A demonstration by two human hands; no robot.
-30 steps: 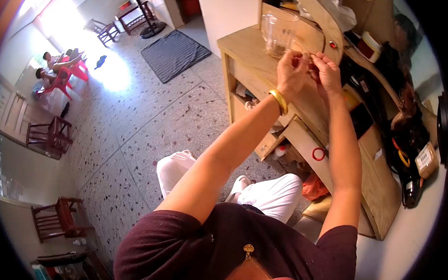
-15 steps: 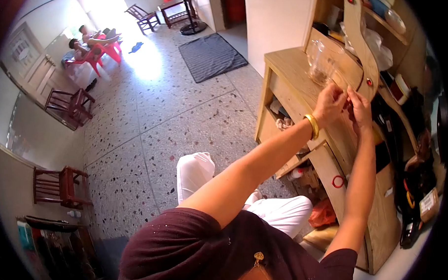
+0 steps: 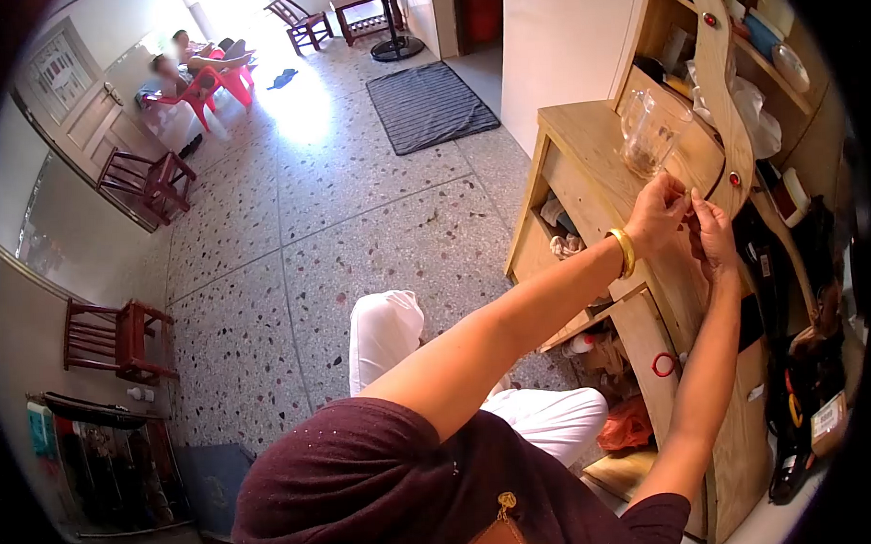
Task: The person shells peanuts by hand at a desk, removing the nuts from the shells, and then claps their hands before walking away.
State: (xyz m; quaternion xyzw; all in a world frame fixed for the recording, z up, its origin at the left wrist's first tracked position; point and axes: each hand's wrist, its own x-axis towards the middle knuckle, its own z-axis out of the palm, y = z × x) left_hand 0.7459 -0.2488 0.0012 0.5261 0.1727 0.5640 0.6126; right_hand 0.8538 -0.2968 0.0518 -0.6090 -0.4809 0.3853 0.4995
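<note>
My left hand (image 3: pixel 656 214), with a gold bangle at its wrist, is held over the wooden dresser top (image 3: pixel 584 132), its fingers pinched together. Close beside it on the right, my right hand (image 3: pixel 713 235) is also pinched, fingertips nearly touching those of the left. Whatever lies between the fingertips is too small to make out. Just beyond the hands a clear glass mug (image 3: pixel 653 135) stands on the dresser top. Below my hands hangs a red ring-shaped handle (image 3: pixel 663 365) on the dresser front.
Open shelves (image 3: pixel 779 78) and a curved wooden frame rise behind the hands. A hair dryer and cords (image 3: pixel 791 423) hang at the right. A dark striped mat (image 3: pixel 432 107) lies on the floor. Two people sit on red chairs (image 3: pixel 199 100) far left; wooden chairs (image 3: pixel 121 345) line the wall.
The view has swung, so the dresser and both hands appear further right and lower. Both hands stay pinched close together near the glass mug.
</note>
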